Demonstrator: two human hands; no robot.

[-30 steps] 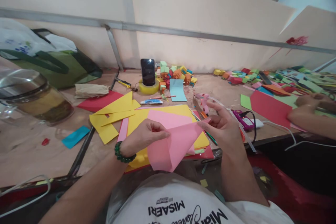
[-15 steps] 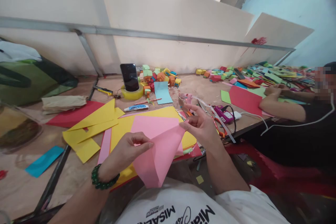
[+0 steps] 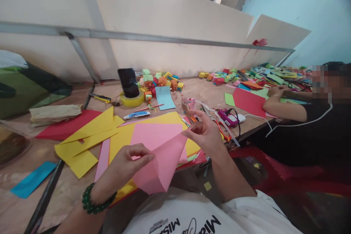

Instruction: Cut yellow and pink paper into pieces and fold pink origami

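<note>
The left hand (image 3: 127,164) has its thumb and forefinger pinched on the upper edge of a pink paper sheet (image 3: 172,159), and the right hand (image 3: 205,135) pinches that sheet's far right corner, its other fingers raised and loosely curled. The sheet is bent and tilted, held over the near side of a yellow paper stack (image 3: 122,137). A green bead bracelet (image 3: 95,204) circles the left wrist.

Left of the stack lie cut yellow paper pieces (image 3: 82,162) and, farther out, a blue paper strip (image 3: 33,179). Just beyond the stack are a glue tube (image 3: 137,115) and a light-blue paper sheet (image 3: 165,98); behind them, a smartphone (image 3: 128,83) stands at a yellow tape roll (image 3: 134,101) beside small paper cubes (image 3: 148,78). Well right of the stack, a co-worker in black (image 3: 285,137) rests both forearms by a red paper sheet (image 3: 249,101).
</note>
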